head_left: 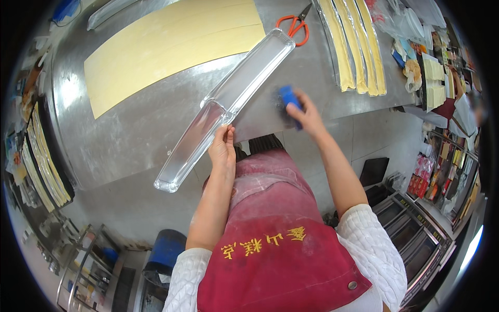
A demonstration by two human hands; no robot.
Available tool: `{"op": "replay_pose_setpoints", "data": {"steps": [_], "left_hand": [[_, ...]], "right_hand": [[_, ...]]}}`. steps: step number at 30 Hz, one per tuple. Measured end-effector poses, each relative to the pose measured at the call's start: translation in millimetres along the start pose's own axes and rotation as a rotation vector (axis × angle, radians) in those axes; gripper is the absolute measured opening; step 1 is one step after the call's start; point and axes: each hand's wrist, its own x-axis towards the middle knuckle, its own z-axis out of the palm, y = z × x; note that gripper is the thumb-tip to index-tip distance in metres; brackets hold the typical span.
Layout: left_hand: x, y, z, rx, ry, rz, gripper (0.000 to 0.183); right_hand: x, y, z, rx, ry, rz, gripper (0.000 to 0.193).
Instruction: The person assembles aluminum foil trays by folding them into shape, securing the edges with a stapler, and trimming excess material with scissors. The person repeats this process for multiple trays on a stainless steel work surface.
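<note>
Two long, narrow foil trays lie end to end on a slant across the metal table. The upper tray rests on the tabletop, and the lower tray reaches out over the table's front edge. Where the two ends meet, my left hand pinches the rim between thumb and fingers. To its right, my right hand is closed round a blue stapler, smeared by motion and apart from the trays. Both trays look bare inside.
A large pale-yellow dough sheet covers the back of the table. Red-handled scissors lie beside the upper tray's far end. Filled foil trays stand at back right, more strips at far left. A person is at the right.
</note>
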Motion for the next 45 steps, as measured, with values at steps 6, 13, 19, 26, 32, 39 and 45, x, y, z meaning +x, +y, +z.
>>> {"op": "replay_pose_setpoints", "data": {"steps": [6,13,19,26,32,39,45], "left_hand": [[-5.1,-0.2,-0.6,0.042,-0.011,-0.024,0.012],[-5.2,-0.1,-0.4,0.08,-0.007,0.038,0.009],[-5.3,-3.2,-1.4,0.037,-0.018,0.018,0.01],[-9.2,-5.6,-1.1,0.092,-0.059,0.011,0.021],[-8.0,-8.1,-1.0,0.11,-0.08,0.07,0.026],[-13.1,-6.6,6.2,0.123,-0.128,0.125,0.027],[-18.4,-3.6,9.9,0.1,-0.114,0.087,0.024]], "right_hand": [[-46.0,-13.6,78.2,0.313,-0.443,0.375,0.056],[-32.3,-15.7,89.0,0.355,-0.375,0.379,0.059],[-26.6,-27.0,90.3,0.255,-0.395,0.379,0.059],[-19.8,-47.9,95.5,0.213,-0.412,0.467,0.058],[-16.4,-53.7,98.0,0.212,-0.401,0.493,0.058],[-13.7,-44.5,100.5,0.216,-0.366,0.485,0.052],[-14.8,-39.1,106.0,0.245,-0.308,0.475,0.044]]}}
